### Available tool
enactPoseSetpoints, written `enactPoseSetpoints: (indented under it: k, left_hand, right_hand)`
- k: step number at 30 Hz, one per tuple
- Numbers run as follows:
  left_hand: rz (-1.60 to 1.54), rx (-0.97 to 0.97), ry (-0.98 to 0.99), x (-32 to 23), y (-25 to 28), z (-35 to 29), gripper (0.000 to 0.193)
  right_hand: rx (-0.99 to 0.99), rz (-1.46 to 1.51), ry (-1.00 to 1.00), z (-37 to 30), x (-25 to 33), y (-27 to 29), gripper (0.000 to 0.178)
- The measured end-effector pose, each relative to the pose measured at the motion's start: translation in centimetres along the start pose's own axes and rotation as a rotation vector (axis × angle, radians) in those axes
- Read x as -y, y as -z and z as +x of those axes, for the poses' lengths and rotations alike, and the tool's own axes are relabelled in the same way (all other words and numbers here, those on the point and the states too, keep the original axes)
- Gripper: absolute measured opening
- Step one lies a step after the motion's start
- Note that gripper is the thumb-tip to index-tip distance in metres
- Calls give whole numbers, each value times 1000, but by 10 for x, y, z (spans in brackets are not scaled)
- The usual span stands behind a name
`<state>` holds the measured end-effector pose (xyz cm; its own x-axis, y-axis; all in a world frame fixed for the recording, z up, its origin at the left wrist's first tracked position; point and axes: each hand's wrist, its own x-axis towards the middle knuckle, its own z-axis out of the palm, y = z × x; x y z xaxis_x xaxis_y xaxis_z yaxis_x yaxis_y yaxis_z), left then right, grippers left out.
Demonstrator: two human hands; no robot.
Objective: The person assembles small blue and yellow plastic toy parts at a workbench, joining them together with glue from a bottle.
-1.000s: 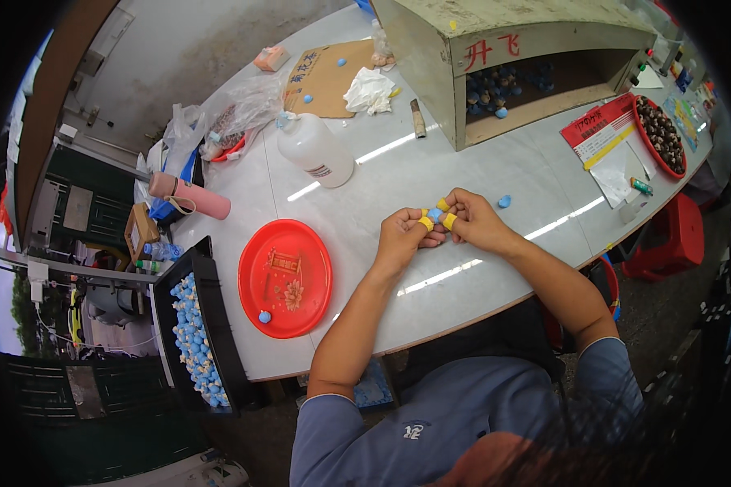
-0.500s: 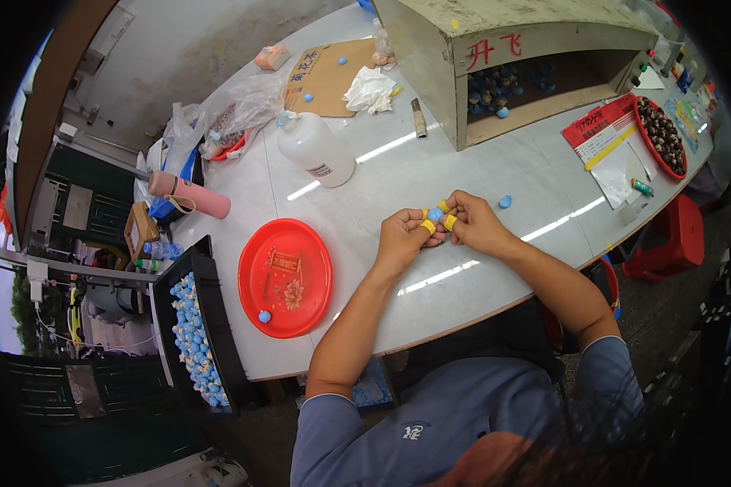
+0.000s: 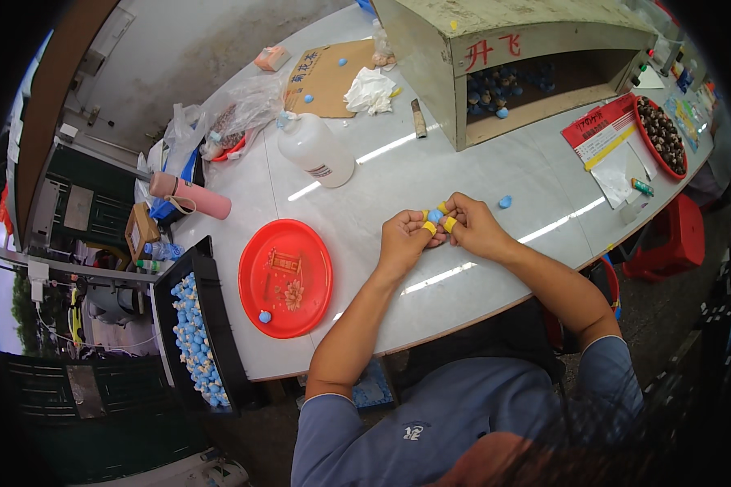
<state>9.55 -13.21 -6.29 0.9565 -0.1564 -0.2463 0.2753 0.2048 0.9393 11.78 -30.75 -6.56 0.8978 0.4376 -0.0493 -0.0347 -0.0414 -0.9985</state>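
Note:
Between my fingertips, over the middle of the grey table, is a small round blue piece (image 3: 435, 216). My left hand (image 3: 404, 236) pinches it from the left and my right hand (image 3: 473, 226) from the right. Yellow bands wrap several of my fingertips. A second blue piece (image 3: 505, 201) lies on the table just beyond my right hand. To the left of my left forearm sits a red round tray (image 3: 252, 280), with one small blue piece (image 3: 265, 316) near its lower left edge. Finer detail of the held piece is too small to make out.
A black bin (image 3: 229, 337) of blue-and-cream pieces stands at the left edge. Farther back are a white bottle (image 3: 315, 150), a pink flask (image 3: 199, 197) and cardboard (image 3: 333, 77). A metal box (image 3: 422, 73) holds dark blue pieces; a red bowl (image 3: 679, 166) of brown pieces stands right.
Both hands stay at the same spot with the blue piece pinched between them. Only slight shifts of the hands and fingers show.

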Motion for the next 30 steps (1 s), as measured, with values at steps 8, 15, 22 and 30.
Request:
enactPoseSetpoints:
  k: [8, 15, 22, 30]
  left_hand:
    - [13, 8, -4, 2, 0, 1, 23]
    - [16, -2, -18, 2, -1, 0, 22]
    - [38, -8, -24, 0, -2, 0, 23]
    - [48, -1, -9, -1, 0, -1, 23]
  right_hand:
    - [23, 19, -13, 0, 0, 2, 6]
    - [22, 3, -5, 0, 1, 3, 9]
    - [13, 17, -2, 1, 1, 3, 10]
    - [17, 46, -29, -1, 11, 3, 13]
